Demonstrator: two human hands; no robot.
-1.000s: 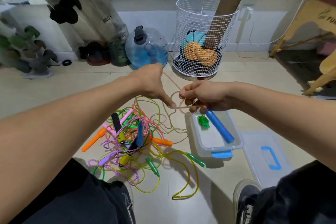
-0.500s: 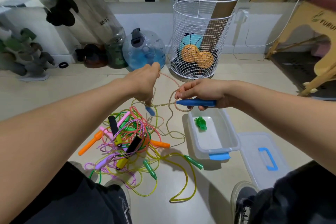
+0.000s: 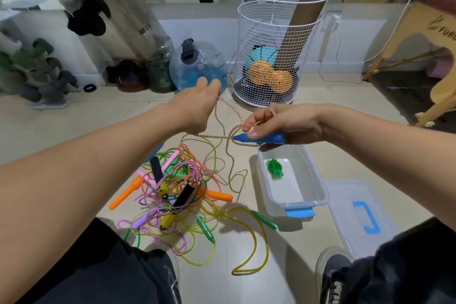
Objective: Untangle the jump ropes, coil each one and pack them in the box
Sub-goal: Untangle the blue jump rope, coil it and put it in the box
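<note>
Head view: on the floor (image 3: 61,136) the tangle (image 3: 177,190) of jump ropes lies much as it did a second ago, left of the box (image 3: 320,195), which holds only one green coil (image 3: 274,168); its lid (image 3: 345,215) lies apart to the right. What has changed is above the pile. The right hand (image 3: 278,123) has turned the blue handle (image 3: 259,138) from hanging down to lying level, and now grips it with curled fingers (image 3: 251,124) that also pinch a small loop of the speckled rope (image 3: 229,108). The left hand (image 3: 199,106) has lifted farther away, drawing that rope up and taut; the rope runs from under its far edge, so I cannot tell whether it is pinched or only hooked there. Below, the rope trails slack into the pile. I judge the first turn of a coil is forming, though the other end is not yet free, so packing is some way off.
</note>
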